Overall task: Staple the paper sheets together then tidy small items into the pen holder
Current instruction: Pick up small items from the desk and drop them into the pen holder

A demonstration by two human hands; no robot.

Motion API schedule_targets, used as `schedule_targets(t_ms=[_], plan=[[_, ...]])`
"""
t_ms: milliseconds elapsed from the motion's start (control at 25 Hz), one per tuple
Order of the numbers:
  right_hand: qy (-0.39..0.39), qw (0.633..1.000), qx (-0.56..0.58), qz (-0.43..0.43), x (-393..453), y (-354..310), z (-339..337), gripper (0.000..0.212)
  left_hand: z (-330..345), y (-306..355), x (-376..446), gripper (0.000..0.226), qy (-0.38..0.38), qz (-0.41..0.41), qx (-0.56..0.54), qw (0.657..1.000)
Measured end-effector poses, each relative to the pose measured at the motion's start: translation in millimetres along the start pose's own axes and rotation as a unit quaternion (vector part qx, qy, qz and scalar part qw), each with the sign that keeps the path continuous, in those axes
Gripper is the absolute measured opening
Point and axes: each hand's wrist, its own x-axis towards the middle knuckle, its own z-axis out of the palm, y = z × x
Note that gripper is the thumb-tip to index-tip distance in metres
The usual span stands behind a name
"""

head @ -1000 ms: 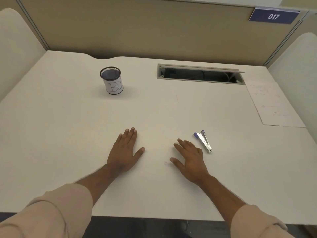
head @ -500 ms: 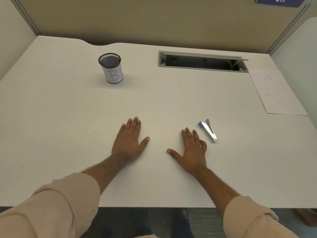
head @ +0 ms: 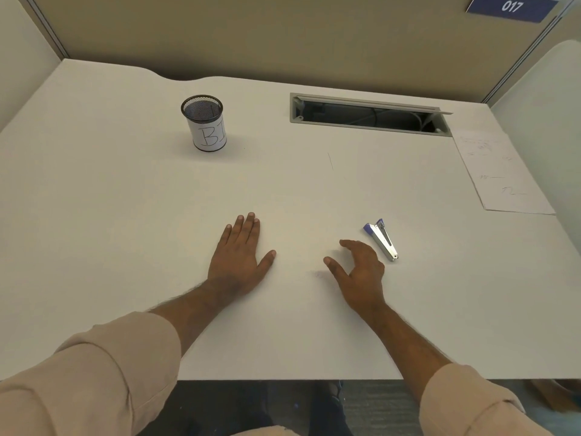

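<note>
A small blue and silver stapler lies on the white desk, just right of my right hand. That hand is raised a little off the desk with its fingers curled and apart, holding nothing. My left hand rests flat on the desk, palm down and empty. White paper sheets with faint writing lie at the desk's far right. A black mesh pen holder with a white label marked "BI" stands upright at the back left.
An open cable slot is cut into the desk at the back. Beige partition walls enclose the desk on three sides, with a blue "017" sign at the top right. The desk's front edge runs close to my sleeves.
My right hand has lifted from lying flat and curled its fingers, shifting slightly toward the stapler. The left hand stays flat. The view has tilted up a little.
</note>
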Motion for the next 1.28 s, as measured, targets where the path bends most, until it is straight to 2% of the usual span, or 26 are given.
schedule_targets(t_ms=[120,160,320,480,560,760,880,1040,1280], plan=[[0.004,0.999,-0.01,-0.042,1.1,1.4,0.0,0.007,-0.2,2.4,7.3,0.087,0.0,-0.002,-0.01,1.0],[-0.012,0.998,-0.02,-0.064,0.0,1.8,1.0,0.007,-0.1,3.4,8.8,0.086,0.004,-0.003,-0.013,1.0],[-0.057,0.993,-0.039,-0.101,-2.8,1.5,3.7,0.015,1.1,4.7,9.2,0.082,0.018,-0.005,-0.016,1.0],[-0.021,0.998,0.051,-0.011,2.9,2.5,-8.3,0.018,1.4,4.4,8.8,0.082,0.028,-0.002,-0.018,0.999],[-0.011,0.999,0.03,0.004,4.1,7.4,-12.2,0.021,2.1,4.3,8.7,0.082,0.027,0.0,-0.017,0.999],[-0.05,0.994,-0.068,-0.068,-5.5,3.8,-1.8,0.028,1.1,4.7,7.8,0.08,0.031,0.009,-0.016,0.999],[-0.061,0.992,-0.065,-0.093,-10.9,-1.2,3.2,0.029,0.7,4.2,6.6,0.078,0.027,0.015,-0.012,0.999],[-0.042,0.997,-0.035,-0.053,-8.7,-0.3,-1.8,0.031,1.1,4.4,6.0,0.079,0.028,0.012,-0.014,0.999],[-0.12,0.976,-0.101,-0.149,-18.2,-8.3,-2.1,0.037,0.7,5.3,5.6,0.08,0.026,0.01,-0.017,0.999]])
